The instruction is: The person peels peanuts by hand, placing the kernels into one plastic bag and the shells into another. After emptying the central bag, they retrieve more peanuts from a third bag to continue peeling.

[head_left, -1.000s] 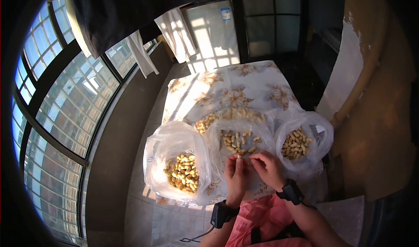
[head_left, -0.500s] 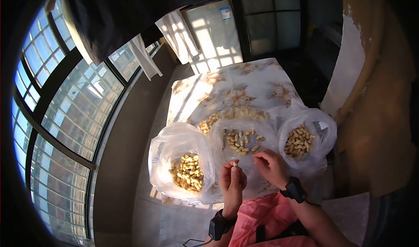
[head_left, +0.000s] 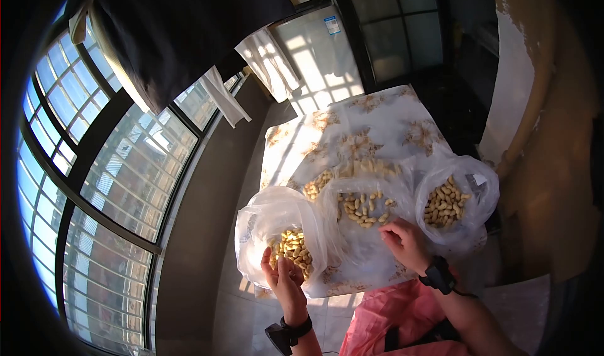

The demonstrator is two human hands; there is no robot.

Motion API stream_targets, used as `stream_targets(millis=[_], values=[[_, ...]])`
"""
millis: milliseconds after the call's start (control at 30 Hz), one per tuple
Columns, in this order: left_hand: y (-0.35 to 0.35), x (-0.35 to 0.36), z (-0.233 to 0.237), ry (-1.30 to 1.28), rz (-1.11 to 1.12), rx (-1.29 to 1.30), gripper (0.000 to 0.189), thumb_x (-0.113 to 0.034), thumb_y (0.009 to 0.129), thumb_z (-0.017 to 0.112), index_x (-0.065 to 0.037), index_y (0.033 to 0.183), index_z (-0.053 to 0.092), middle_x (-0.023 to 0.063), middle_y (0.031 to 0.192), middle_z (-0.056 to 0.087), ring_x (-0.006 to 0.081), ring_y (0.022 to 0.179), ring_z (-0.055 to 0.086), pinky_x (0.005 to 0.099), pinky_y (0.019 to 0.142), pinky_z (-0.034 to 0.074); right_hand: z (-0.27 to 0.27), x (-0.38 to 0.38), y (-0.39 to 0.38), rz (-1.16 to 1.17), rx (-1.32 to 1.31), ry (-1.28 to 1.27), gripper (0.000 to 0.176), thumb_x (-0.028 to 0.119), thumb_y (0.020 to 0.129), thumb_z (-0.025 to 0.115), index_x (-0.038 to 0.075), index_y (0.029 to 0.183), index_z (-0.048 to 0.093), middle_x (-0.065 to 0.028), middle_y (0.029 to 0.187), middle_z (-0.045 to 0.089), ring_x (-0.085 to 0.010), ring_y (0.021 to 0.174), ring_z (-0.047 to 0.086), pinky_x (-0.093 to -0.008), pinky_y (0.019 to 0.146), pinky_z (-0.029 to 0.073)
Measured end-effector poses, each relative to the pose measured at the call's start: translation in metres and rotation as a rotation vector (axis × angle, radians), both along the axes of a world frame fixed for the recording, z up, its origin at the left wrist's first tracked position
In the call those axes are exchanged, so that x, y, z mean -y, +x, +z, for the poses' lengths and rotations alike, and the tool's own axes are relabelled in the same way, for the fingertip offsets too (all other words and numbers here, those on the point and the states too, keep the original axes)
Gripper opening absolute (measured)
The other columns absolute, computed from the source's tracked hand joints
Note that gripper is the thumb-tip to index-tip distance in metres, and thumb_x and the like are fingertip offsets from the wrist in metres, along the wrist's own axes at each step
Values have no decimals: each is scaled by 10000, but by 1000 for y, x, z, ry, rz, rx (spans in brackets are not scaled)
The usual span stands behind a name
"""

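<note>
My left hand (head_left: 287,283) is over the near edge of the left clear plastic bag (head_left: 253,214), with thumb and index finger apart and no peanut visible between them. Beneath the fingertips lies a heap of sunlit peanuts in their shells (head_left: 294,246). My right hand (head_left: 408,246) hovers at the near right of the middle plastic bag (head_left: 343,186), its fingers curled together; whatever they may pinch is hidden. Loose peanuts (head_left: 362,210) are spread inside that middle bag. To the right, another plastic bag (head_left: 484,199) stands with its mouth wide and holds a pile of peanuts (head_left: 445,204).
A flowered cloth (head_left: 352,120) covers the table. More peanuts (head_left: 316,185) lie behind the middle bag. Dark clothing (head_left: 182,35) hangs at the upper left, near barred windows (head_left: 126,180). A pale fridge (head_left: 321,54) stands beyond the table.
My left hand has moved left from in front of the middle bag to the left bag, and the peanut it pinched no longer shows. The view has shifted slightly; my right hand stays near the middle bag.
</note>
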State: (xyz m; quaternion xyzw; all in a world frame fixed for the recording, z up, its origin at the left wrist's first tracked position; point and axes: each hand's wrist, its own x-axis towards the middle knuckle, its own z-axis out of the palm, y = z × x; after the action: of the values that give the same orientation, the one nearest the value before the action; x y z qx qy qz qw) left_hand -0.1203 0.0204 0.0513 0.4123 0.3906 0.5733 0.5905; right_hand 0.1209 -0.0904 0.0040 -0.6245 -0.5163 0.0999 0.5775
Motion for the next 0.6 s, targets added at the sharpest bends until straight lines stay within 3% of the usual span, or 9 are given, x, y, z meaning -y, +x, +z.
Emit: stream_targets(millis=[100, 167, 233, 300, 367, 433, 600], values=[[4, 2, 9, -12, 11, -8, 437, -92, 1023, 524, -59, 1432, 375, -14, 732, 436, 53, 551, 368, 206, 461, 264, 0, 0, 0, 7, -6, 7, 86, 0, 881, 651, 10, 966, 652, -143, 859, 647, -317, 740, 642, -369, 641, 499], [11, 10, 17, -5, -157, -57, 350, 0, 960, 511, -45, 1306, 487, -20, 788, 458, 41, 577, 370, 197, 488, 262, 0, 0, 0, 20, -12, 1, 87, 6, 886, 649, 5, 973, 648, -148, 861, 647, -324, 749, 645, -375, 651, 503], [17, 16, 16, 19, -440, -191, 312, 40, 921, 488, -35, 1221, 528, -18, 838, 469, 45, 631, 377, 195, 537, 291, 5, 2, 0, 25, -6, -3, 87, 11, 889, 647, 5, 976, 647, -150, 862, 648, -330, 753, 646, -380, 656, 505], [33, 24, 9, 28, -566, -258, 320, 62, 900, 466, -34, 1198, 532, -8, 864, 477, 55, 677, 384, 200, 590, 319, 7, 2, 0, 30, 1, -7, 87, 16, 893, 645, 4, 979, 646, -151, 863, 648, -336, 757, 647, -385, 660, 507], [46, 29, -5, 130, -666, -355, 255, 45, 957, 450, -25, 1192, 521, 26, 897, 532, 64, 696, 416, 209, 619, 353, 6, 3, 0, 28, 4, -24, 89, 22, 896, 642, 4, 983, 649, -157, 873, 653, -349, 770, 651, -396, 670, 509], [64, 33, -18, 144, -715, -352, 268, 22, 978, 430, -36, 1223, 524, 25, 936, 572, 65, 770, 487, 211, 680, 407, 5, 3, 0, 20, 1, -18, 92, 21, 896, 641, 4, 986, 650, -160, 877, 654, -353, 777, 653, -401, 675, 511], [101, 26, -40, 157, -682, -328, 223, 14, 991, 446, -27, 1199, 513, 72, 924, 661, 85, 681, 554, 233, 626, 451, 4, 3, 0, 21, -3, -19, 104, 25, 902, 629, 8, 1001, 655, -166, 895, 658, -362, 803, 660, -411, 701, 520]])
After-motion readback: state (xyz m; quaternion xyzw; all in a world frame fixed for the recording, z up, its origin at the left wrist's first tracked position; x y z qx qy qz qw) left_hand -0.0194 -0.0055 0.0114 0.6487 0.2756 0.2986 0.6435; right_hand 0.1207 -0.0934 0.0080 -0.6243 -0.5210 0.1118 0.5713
